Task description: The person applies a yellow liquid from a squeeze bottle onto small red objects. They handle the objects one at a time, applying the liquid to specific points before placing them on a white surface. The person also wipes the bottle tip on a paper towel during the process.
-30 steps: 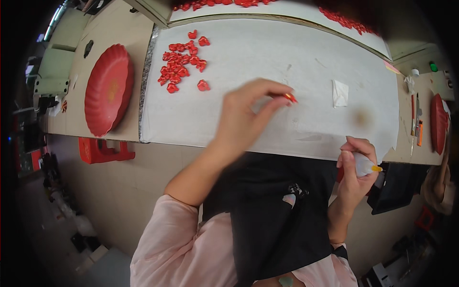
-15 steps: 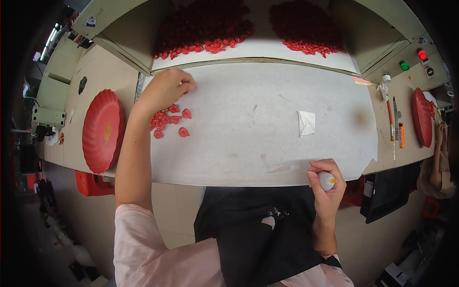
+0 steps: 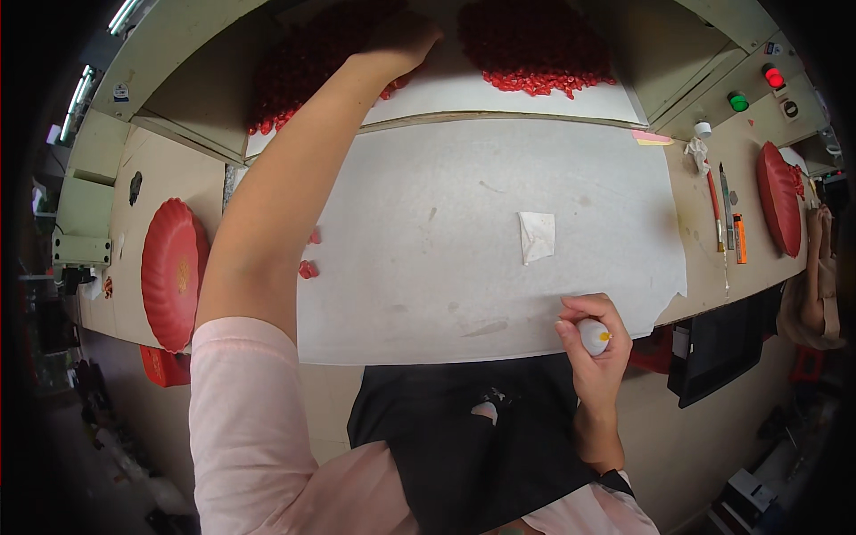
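Observation:
My left hand (image 3: 399, 42) reaches far across the white sheet (image 3: 464, 259) into the back compartment, resting on the left heap of small red pieces (image 3: 308, 67); whether its fingers hold any I cannot tell. A second red heap (image 3: 535, 45) lies to the right of it. My right hand (image 3: 593, 339) stays at the sheet's near edge, shut on a small white bottle with an orange tip (image 3: 595, 337). A few red pieces (image 3: 308, 267) lie on the sheet beside my left forearm.
A small white paper square (image 3: 536, 236) lies on the sheet. A red ribbed plate (image 3: 172, 272) sits at the left, another red plate (image 3: 777, 198) at the right beside a knife and pens (image 3: 724, 218). Red and green buttons (image 3: 756, 87) are at the far right.
My left hand has moved from the small pile on the sheet's left up to the red heap at the back. The view tilted further forward. My right hand kept the bottle.

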### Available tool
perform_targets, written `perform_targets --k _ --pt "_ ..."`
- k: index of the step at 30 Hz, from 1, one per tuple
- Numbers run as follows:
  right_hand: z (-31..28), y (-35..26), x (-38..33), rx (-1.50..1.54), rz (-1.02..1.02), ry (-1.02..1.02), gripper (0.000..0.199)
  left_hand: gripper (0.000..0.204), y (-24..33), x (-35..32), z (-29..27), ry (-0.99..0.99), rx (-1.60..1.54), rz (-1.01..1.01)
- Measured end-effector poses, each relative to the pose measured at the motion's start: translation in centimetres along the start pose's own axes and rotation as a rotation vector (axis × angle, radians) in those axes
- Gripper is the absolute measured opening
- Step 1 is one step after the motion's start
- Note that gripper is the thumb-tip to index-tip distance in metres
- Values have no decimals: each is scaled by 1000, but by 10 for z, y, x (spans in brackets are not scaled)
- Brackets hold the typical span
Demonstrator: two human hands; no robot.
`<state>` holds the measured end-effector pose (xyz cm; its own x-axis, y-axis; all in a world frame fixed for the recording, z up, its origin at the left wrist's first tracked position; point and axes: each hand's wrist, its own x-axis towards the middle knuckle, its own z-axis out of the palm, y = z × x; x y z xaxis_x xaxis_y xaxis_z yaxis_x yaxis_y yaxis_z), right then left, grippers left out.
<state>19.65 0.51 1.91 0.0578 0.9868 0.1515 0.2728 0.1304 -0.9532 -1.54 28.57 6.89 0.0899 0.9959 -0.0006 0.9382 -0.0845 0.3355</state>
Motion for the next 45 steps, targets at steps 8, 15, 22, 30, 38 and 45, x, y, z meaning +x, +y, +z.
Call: perform_targets --k 8,15,22,30,38,45 --pt "-1 -2 -12 365 -31 -62 40 18 -5 -99 3 -76 -1075 292" --pt "10 -16 -15 429 19 -59 34 25 -2 -224 34 -564 -1938 -129" --pt "4 -21 -26 395 52 4 46 27 12 -257 70 -526 -2103 -177" --pt "15 -26 -29 469 -10 52 46 24 19 -266 69 -389 -1951 -56" --pt "12 -26 -29 493 -157 191 35 23 15 -270 74 -411 -2036 -28" --pt "10 -28 -27 175 -481 258 47 25 21 -274 72 -461 -2078 -17"
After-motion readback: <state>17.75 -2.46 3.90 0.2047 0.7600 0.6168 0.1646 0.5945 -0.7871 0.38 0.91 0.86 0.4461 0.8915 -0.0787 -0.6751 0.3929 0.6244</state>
